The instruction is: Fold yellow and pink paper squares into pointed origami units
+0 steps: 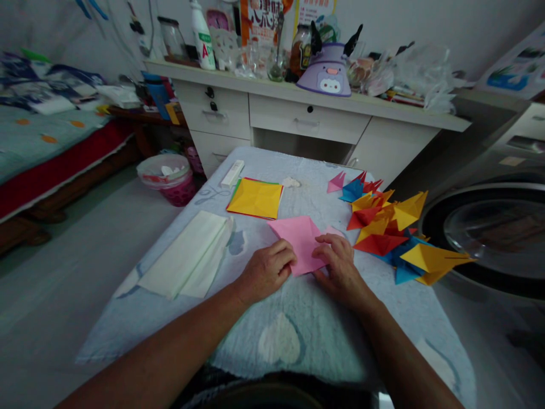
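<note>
A sheet of pink origami paper (301,241) lies in front of me on the cloth-covered table, with creases and edges turned up. My left hand (275,267) grips its left edge, the fingers curled and pressed together. On the opposite side my right hand (336,258) has its bent fingers on the paper's right edge, the thumb below. Just beyond the paper sits a stack of square coloured sheets (256,197), yellow on top. Folded paper cranes (378,244) in red, yellow, blue and pink are heaped to the right of my right hand.
A folded whitish cloth (187,255) lies on the table's left, with a small white box (233,173) behind it. A white cabinet (306,116) crowded with jars and bottles stands beyond the table. A pink bin (176,190) is at the left, a washing machine (502,227) at the right.
</note>
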The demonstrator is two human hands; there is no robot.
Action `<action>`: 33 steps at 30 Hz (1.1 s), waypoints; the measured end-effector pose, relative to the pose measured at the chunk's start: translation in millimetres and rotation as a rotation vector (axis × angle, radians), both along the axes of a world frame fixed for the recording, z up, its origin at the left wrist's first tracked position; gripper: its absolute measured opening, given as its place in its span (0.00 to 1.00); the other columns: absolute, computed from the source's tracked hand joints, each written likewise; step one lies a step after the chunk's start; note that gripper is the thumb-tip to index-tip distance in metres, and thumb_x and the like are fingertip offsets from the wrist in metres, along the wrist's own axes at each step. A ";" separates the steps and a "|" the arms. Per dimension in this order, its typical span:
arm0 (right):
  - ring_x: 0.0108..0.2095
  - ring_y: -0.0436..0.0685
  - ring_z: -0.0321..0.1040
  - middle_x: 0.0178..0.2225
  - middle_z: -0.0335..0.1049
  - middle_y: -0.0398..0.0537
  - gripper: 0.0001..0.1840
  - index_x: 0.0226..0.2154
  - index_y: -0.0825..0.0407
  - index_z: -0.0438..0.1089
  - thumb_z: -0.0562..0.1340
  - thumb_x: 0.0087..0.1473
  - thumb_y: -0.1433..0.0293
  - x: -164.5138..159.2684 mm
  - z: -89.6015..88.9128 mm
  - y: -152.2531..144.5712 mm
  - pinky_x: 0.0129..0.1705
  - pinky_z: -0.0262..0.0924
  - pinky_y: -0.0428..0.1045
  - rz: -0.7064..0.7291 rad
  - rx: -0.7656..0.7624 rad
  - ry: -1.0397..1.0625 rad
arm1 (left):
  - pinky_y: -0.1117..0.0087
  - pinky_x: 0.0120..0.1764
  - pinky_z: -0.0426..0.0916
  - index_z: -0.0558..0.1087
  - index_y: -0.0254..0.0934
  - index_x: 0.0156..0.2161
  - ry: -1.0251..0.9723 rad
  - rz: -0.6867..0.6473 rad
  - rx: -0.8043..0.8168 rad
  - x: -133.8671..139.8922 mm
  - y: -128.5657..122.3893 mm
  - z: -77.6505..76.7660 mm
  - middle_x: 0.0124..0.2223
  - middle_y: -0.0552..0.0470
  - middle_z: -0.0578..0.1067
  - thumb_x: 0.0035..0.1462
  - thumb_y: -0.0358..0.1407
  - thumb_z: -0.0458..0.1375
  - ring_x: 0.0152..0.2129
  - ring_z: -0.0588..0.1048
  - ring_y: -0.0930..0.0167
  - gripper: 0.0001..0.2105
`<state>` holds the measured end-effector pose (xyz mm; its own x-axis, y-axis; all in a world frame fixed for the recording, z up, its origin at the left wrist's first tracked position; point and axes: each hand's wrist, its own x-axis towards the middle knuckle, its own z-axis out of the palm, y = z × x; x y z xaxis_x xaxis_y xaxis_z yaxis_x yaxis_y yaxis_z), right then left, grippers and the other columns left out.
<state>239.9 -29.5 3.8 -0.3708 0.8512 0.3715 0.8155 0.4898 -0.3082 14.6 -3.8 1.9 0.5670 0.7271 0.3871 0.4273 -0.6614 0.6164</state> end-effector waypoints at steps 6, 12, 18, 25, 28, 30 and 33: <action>0.56 0.65 0.55 0.54 0.61 0.53 0.24 0.44 0.48 0.67 0.57 0.42 0.78 24.0 -7.4 8.1 0.54 0.51 0.63 -0.180 0.072 -0.011 | 0.72 0.40 0.68 0.68 0.38 0.33 -0.062 -0.030 0.007 -5.9 0.9 3.9 0.38 0.51 0.70 0.46 0.19 0.48 0.37 0.71 0.72 0.14; 0.53 0.63 0.58 0.50 0.65 0.50 0.09 0.31 0.48 0.69 0.57 0.47 0.76 26.4 3.8 6.7 0.53 0.53 0.62 -0.156 0.156 0.063 | 0.71 0.44 0.67 0.66 0.38 0.33 -0.155 -0.020 0.013 -9.8 0.4 7.2 0.41 0.50 0.68 0.46 0.18 0.48 0.41 0.71 0.72 0.14; 0.51 0.62 0.63 0.45 0.72 0.48 0.08 0.30 0.48 0.68 0.56 0.49 0.76 10.9 17.3 -3.1 0.53 0.57 0.61 -0.101 0.245 0.168 | 0.67 0.48 0.67 0.66 0.39 0.35 -0.116 0.074 0.010 -11.8 1.4 9.7 0.48 0.47 0.66 0.50 0.23 0.55 0.46 0.69 0.69 0.09; 0.56 0.62 0.58 0.47 0.73 0.45 0.12 0.32 0.48 0.66 0.56 0.45 0.78 3.1 11.0 -5.6 0.57 0.49 0.62 0.019 0.162 0.006 | 0.62 0.54 0.65 0.68 0.38 0.36 0.055 0.120 0.041 -13.0 10.3 -2.4 0.52 0.46 0.65 0.52 0.24 0.56 0.52 0.66 0.66 0.08; 0.53 0.60 0.61 0.44 0.74 0.46 0.14 0.34 0.49 0.66 0.56 0.44 0.79 -0.8 7.6 -4.1 0.58 0.46 0.62 0.084 0.036 -0.029 | 0.58 0.56 0.62 0.70 0.38 0.36 0.126 0.145 0.120 -14.8 14.9 -7.5 0.51 0.45 0.66 0.51 0.23 0.56 0.53 0.64 0.63 0.08; 0.50 0.60 0.63 0.44 0.73 0.48 0.17 0.38 0.50 0.67 0.57 0.44 0.79 -2.8 5.7 -3.3 0.57 0.46 0.61 0.104 -0.026 -0.032 | 0.57 0.56 0.61 0.72 0.38 0.38 0.151 0.147 0.165 -16.1 17.2 -9.3 0.51 0.45 0.67 0.51 0.24 0.57 0.53 0.64 0.62 0.10; 0.49 0.61 0.63 0.46 0.72 0.51 0.20 0.43 0.51 0.70 0.59 0.46 0.79 -3.8 2.5 -1.9 0.55 0.48 0.61 0.131 -0.031 -0.021 | 0.55 0.55 0.61 0.75 0.40 0.40 0.163 0.129 0.211 -18.0 19.0 -9.9 0.51 0.46 0.68 0.51 0.25 0.59 0.53 0.64 0.62 0.12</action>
